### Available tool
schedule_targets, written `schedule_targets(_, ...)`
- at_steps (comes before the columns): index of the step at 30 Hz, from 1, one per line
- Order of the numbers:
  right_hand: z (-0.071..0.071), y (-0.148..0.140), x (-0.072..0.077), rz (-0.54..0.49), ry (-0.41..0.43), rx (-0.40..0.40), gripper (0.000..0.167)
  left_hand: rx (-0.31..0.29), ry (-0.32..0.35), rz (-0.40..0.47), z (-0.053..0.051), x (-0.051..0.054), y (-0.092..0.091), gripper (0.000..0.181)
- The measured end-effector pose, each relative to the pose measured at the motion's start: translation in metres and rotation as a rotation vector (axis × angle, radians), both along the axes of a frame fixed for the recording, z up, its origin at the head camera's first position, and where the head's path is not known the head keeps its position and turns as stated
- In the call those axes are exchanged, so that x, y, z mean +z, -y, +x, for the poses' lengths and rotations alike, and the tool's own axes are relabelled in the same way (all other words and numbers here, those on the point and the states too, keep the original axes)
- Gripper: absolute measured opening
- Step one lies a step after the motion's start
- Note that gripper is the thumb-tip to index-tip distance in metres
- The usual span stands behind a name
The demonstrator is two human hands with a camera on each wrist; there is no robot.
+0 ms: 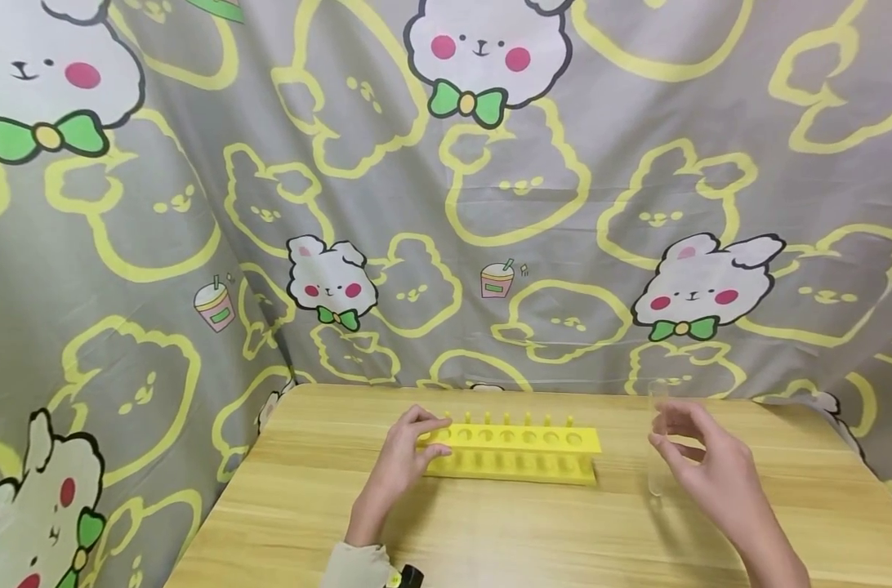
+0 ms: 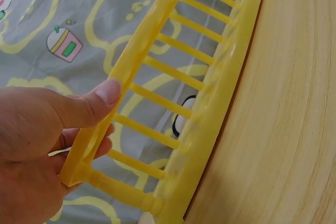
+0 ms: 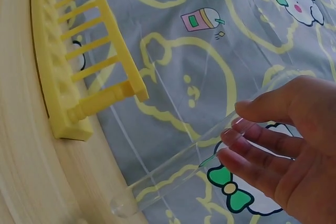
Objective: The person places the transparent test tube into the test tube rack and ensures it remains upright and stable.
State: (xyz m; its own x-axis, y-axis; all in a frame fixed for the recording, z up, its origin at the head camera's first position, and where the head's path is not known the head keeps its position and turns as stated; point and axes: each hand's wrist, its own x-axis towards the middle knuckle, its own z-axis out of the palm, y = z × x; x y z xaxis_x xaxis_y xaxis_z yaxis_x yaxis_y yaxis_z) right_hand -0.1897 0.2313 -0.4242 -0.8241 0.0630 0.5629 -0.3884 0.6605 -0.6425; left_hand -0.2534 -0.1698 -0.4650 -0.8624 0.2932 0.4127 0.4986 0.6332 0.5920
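Observation:
A yellow test tube rack (image 1: 519,439) stands on the wooden table, with a row of round holes on top and pegs behind. The left hand (image 1: 402,461) grips its left end, thumb (image 2: 109,92) on the top bar and fingers behind it. To the right of the rack, the right hand (image 1: 718,465) pinches a clear glass tube (image 3: 173,169) between thumb and fingertips. The tube (image 1: 657,474) hangs upright, rounded end down; whether it touches the table I cannot tell. The rack's visible holes hold no tubes.
The wooden table (image 1: 292,523) extends around the rack, its back edge close to a grey curtain (image 1: 387,204) printed with rabbits and yellow outlines. A dark and yellow band (image 1: 409,576) shows at the left sleeve (image 1: 356,566).

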Motion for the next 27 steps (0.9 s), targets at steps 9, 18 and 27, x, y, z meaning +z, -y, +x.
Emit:
schedule_targets(9, 0.002, -0.008, 0.006, -0.025, 0.006, -0.011, 0.044, 0.002, -0.017, 0.019, 0.004, -0.002, -0.007, 0.042)
schedule_targets(18, 0.000, -0.002, 0.007, -0.142, 0.067, -0.008, 0.037, -0.009, 0.006, 0.005, -0.001, 0.004, 0.000, 0.040)
schedule_targets(27, 0.000, -0.003, 0.002, -0.249, 0.103, -0.033, 0.037, -0.035, 0.017, 0.002, -0.001, 0.006, 0.002, 0.042)
